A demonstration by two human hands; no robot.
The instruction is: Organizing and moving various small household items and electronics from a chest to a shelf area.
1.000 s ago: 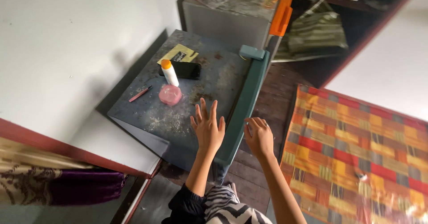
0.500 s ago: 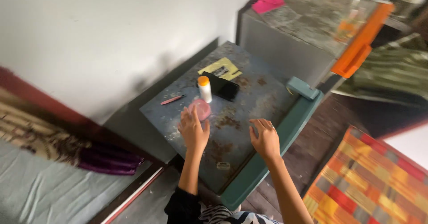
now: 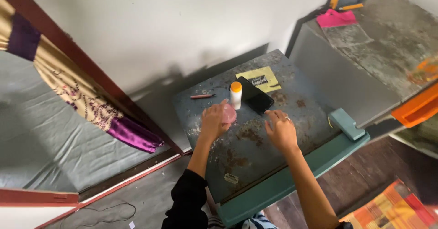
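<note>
Pink round container (image 3: 229, 114) lies on the rusty grey top of a low metal cabinet (image 3: 255, 147), right under the fingertips of the left hand (image 3: 213, 122). The left hand has its fingers curled over the near side of the container and touches it; the far part of the container shows past the fingertips. Whether the fingers really grip it or only rest on it, I cannot tell.

Just beyond the left hand, on its right side, a small white bottle with an orange cap (image 3: 236, 95) stands upright, very near the pink container. A black phone (image 3: 255, 96) lies flat just beside this bottle, and partly on a yellow paper (image 3: 261, 77) further from the hands. To the far left of the left hand a thin red pen (image 3: 203, 96) lies on the cabinet top, apart from the other things.

The right hand (image 3: 281, 130) is low over the cabinet top, to the right of the container and well apart from it. Its fingers are loosely spread and point toward the phone, which is near the fingertips; it holds nothing. A ring shows on one finger.

A teal edge (image 3: 292, 181) runs along the near side of the cabinet, below both wrists.
</note>
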